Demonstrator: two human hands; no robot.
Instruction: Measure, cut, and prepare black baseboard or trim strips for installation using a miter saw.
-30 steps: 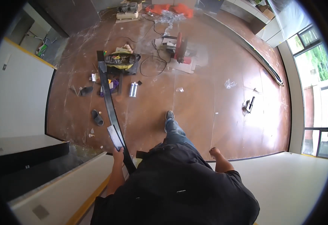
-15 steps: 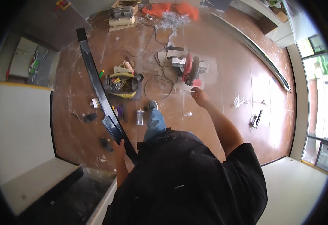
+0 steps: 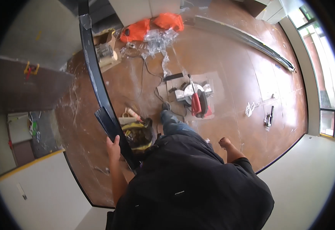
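Note:
A long black trim strip (image 3: 92, 71) slants up from beside my body on the left, past the top of the view. A shorter black trim piece (image 3: 107, 120) lies along its left side. My left hand (image 3: 113, 147) is closed on the long strip at the short piece's lower end, thumb up. Out to the right, my right hand (image 3: 225, 143) hangs over the floor with its fingers curled in and nothing visible in them. Ahead of me, a miter saw (image 3: 196, 99) with a red arm rests on a cardboard sheet (image 3: 163, 92).
An open tool bag (image 3: 138, 137) sits beside the strip. Cables run over the brown floor (image 3: 244, 69) near my foot. Farther off are an air compressor (image 3: 108, 57), orange bags (image 3: 135, 30) and crumpled plastic (image 3: 158, 40). A long wrapped bundle (image 3: 248, 38) lies at the far right.
My view has swung left and I have stepped forward. The black strip has come along in my left hand, past the tool bag. My right hand has drawn back from near the saw.

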